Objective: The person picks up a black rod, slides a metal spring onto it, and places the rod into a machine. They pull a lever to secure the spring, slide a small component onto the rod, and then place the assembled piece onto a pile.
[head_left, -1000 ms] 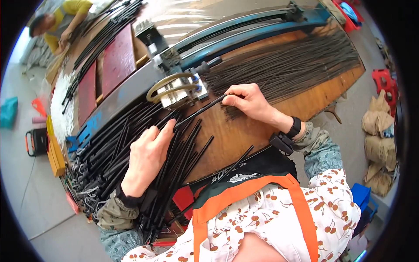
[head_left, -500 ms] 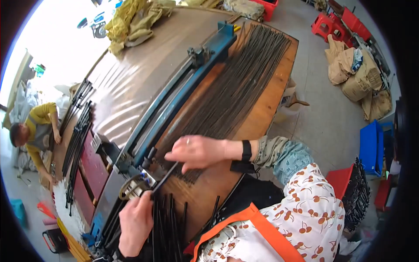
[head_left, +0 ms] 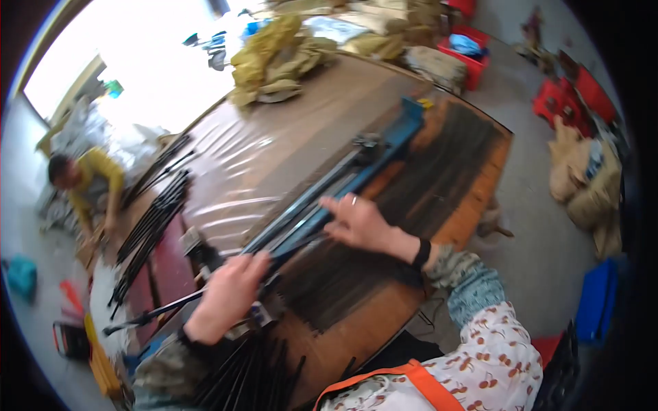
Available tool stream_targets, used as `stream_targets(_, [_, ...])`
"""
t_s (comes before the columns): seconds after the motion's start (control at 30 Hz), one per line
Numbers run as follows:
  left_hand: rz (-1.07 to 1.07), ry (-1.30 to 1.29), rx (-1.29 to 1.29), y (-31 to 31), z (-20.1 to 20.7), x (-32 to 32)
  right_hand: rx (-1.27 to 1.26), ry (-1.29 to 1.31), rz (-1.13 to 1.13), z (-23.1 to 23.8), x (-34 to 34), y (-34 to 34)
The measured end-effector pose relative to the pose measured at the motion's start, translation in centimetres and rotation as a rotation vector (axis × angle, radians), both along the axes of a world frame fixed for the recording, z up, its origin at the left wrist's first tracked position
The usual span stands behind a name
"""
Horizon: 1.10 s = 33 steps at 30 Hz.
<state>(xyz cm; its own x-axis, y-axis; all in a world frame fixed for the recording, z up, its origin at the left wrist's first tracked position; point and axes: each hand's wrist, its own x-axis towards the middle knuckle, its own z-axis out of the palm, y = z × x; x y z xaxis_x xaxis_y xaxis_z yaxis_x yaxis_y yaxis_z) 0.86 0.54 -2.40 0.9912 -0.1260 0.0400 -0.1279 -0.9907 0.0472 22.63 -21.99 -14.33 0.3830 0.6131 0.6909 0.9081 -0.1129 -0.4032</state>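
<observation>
A thin black rod (head_left: 171, 306) with a thicker black fitting (head_left: 140, 320) near its outer end slants across the near end of a blue metal bench jig (head_left: 370, 168). My left hand (head_left: 229, 294) is closed around this rod. Farther along and to the right, my right hand (head_left: 363, 226) is over the jig's rail, thumb and fingers curled at the rod's other part; blur softens that grip. A sliding clamp block (head_left: 369, 142) sits on the rail. Beside the jig lies a wide layer of thin dark rods (head_left: 439, 178).
Black tubes (head_left: 253, 373) bunch below my left hand. Finished-looking black rods (head_left: 154, 216) lie at the table's left. A person in a yellow top (head_left: 99, 175) works there. Crumpled yellow sacking (head_left: 274, 58) rests on the plastic-covered tabletop (head_left: 233, 161). A blue bin (head_left: 595, 301) stands right.
My left hand has risen and moved right, with the rod now reaching out to its left. My right hand has shifted right and farther up the rail. The whole view has turned.
</observation>
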Motion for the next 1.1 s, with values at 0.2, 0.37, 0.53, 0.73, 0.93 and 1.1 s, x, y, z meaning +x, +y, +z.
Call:
stream_targets(0.2, [0.079, -0.181, 0.110, 2.0, 0.6, -3.0, 0.027, -0.070, -0.054, -1.5, -0.4, 0.3])
stream_targets(0.37, [0.014, -0.215, 0.091, 1.8, 1.8, -6.1, 0.136, -0.020, 0.232, 4.0, -6.4, 3.7])
stream_targets(0.53, [0.105, -0.285, 0.108, 3.1, 1.6, -9.1, 0.092, 0.011, 0.305, 2.2, -7.7, 4.7])
stream_targets(0.73, [0.348, -0.572, 0.040, 8.5, 3.5, -14.9, 0.032, -0.136, 0.052, 1.3, -3.0, 5.1])
stream_targets(0.93, [0.492, -0.657, 0.152, 11.2, 7.3, -19.5, -0.204, 0.501, 0.417, 3.8, -6.6, 12.9])
stream_targets(1.1, [0.602, -0.617, 0.039, 11.4, 5.7, -22.8, -0.158, 0.057, 0.665, 5.8, -10.4, 21.3])
